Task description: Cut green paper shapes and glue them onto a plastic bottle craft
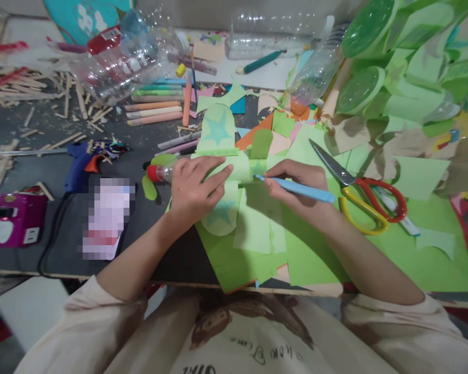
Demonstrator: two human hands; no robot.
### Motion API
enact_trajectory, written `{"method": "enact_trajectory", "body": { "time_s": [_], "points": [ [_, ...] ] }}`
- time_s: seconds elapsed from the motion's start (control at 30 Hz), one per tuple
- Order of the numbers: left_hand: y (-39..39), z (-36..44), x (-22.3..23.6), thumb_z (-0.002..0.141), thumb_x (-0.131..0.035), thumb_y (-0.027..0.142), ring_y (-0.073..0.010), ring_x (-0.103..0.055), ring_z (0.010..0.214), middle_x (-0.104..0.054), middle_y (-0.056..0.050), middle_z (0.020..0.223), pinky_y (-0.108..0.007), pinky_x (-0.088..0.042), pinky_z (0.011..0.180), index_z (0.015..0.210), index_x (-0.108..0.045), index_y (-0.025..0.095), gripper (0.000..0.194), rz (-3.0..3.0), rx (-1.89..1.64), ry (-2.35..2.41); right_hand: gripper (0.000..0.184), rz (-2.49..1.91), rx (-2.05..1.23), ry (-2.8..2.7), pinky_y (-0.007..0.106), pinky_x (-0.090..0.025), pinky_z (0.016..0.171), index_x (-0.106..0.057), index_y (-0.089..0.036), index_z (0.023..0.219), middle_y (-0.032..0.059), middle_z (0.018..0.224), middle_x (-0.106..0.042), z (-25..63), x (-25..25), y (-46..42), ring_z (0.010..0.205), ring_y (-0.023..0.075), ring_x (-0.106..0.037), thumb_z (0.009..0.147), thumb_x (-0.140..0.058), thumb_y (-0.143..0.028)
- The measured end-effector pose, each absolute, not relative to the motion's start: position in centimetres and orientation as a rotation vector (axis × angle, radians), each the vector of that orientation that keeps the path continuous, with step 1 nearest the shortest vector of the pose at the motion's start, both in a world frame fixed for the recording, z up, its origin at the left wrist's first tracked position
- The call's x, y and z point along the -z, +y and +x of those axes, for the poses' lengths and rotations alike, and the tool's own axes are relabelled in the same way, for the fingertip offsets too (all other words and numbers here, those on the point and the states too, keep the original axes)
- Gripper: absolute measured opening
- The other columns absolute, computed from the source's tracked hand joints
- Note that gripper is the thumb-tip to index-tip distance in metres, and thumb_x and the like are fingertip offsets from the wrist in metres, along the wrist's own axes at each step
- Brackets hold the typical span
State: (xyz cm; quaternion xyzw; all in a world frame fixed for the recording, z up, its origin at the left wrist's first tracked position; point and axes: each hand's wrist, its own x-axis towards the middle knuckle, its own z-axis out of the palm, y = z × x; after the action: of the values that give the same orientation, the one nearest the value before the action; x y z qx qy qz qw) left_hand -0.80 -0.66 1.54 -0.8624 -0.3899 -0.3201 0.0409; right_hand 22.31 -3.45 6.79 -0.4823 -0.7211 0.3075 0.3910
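Paper-wrapped bottle (239, 169) lies sideways on the counter (140, 141), the left hand's (193, 189) fingers apart across it, apparently for steadiness; the right hand's (306, 172) fingers clamp a blue marker (304, 190) beside its small star (258, 167).

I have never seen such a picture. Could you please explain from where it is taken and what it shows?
There is no robot: one camera, worn on a person's head, looks forward and down at two bare hands. The left hand rests on a bottle wrapped in pale green paper. The right hand holds a light blue pen, its tip near the paper. On the dark table lie scissors, a blue glue gun, green sheets and clear bottles.
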Motion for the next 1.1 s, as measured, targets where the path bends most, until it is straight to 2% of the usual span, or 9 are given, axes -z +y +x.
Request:
{"method": "enact_trajectory", "body": {
  "time_s": [0.23, 0.5, 0.7, 0.93, 1.1],
  "points": [
    [-0.7, -0.9, -1.4, 0.086, -0.056, 0.015, -0.0246, -0.065, 0.106, -0.073, -0.005, 0.115, -0.042, -0.041, 0.09, 0.112, -0.071, 0.031, 0.034, -2.729, 0.955, -1.304, 0.01, -1.212, -0.776, -1.835, 0.026, -0.043, 0.051, -0.063, -0.02, 0.073, -0.0008, 0.064, -0.065, 22.4, -6.7, -3.4, 0.053, 0.0113, -0.054, 0.083, -0.062, -0.02],
    [-0.6, -0.7, -1.7, 0.085, -0.057, 0.011, -0.0218, -0.068, 0.1, -0.075, -0.004, 0.111, -0.038, -0.041, 0.083, 0.111, -0.069, 0.028, 0.033, -2.604, 1.094, -1.102, 0.021, -1.3, -0.672, -1.651, 0.028, -0.038, 0.045, -0.061, -0.024, 0.068, -0.0013, 0.058, -0.058, 23.9, -6.8, -2.9, 0.049, 0.013, -0.048, 0.084, -0.068, -0.037],
    [-0.5, -0.4, -2.1, 0.086, -0.056, 0.012, -0.0194, -0.07, 0.094, -0.076, -0.001, 0.105, -0.037, -0.043, 0.079, 0.103, -0.068, 0.027, 0.026, -2.522, 1.035, -1.061, 0.021, -1.266, -0.811, -1.723, 0.027, -0.037, 0.046, -0.059, -0.023, 0.07, -0.0026, 0.058, -0.056, 23.3, -6.9, -2.8, 0.048, 0.0107, -0.044, 0.085, -0.067, -0.035],
    [-0.6, -0.4, -2.1, 0.088, -0.054, 0.014, -0.0194, -0.07, 0.096, -0.075, 0.001, 0.109, -0.037, -0.043, 0.08, 0.108, -0.064, 0.032, 0.028, -2.533, 1.037, -1.072, 0.023, -1.268, -0.863, -1.714, 0.028, -0.037, 0.048, -0.06, -0.023, 0.069, -0.0027, 0.058, -0.055, 23.5, -6.8, -2.8, 0.049, 0.0112, -0.045, 0.086, -0.067, -0.037],
    [-0.5, -0.4, -2.2, 0.086, -0.056, 0.012, -0.0191, -0.07, 0.094, -0.076, -0.001, 0.105, -0.036, -0.042, 0.079, 0.106, -0.065, 0.028, 0.027, -2.515, 1.083, -1.032, 0.021, -1.263, -0.869, -1.71, 0.027, -0.038, 0.05, -0.06, -0.021, 0.069, -0.0028, 0.059, -0.056, 23.4, -6.9, -2.9, 0.05, 0.0107, -0.046, 0.085, -0.067, -0.032]
  ]
}}
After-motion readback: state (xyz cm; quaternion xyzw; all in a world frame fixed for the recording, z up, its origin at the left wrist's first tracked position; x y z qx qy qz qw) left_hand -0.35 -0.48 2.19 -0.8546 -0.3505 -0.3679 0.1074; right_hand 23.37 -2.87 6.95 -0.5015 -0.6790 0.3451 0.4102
